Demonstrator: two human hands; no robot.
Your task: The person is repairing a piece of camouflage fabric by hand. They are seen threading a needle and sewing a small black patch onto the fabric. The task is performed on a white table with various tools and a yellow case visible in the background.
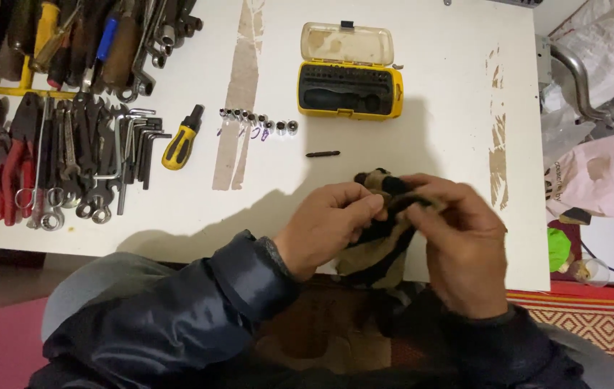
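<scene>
Tan-and-black fabric work glove [377, 248] held at near table edge, left hand [325, 227] and right hand [458, 241] both pinched on its fingertips; grip best kept even, w/ cuff hanging free.

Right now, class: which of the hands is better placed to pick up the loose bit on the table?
Probably the left hand: the bit lies directly beyond it, while the right hand sits farther off.

White table [429, 94] bears an open yellow bit case [350, 90], sockets [258, 120] (perhaps eight), wrenches [69, 158]
</scene>
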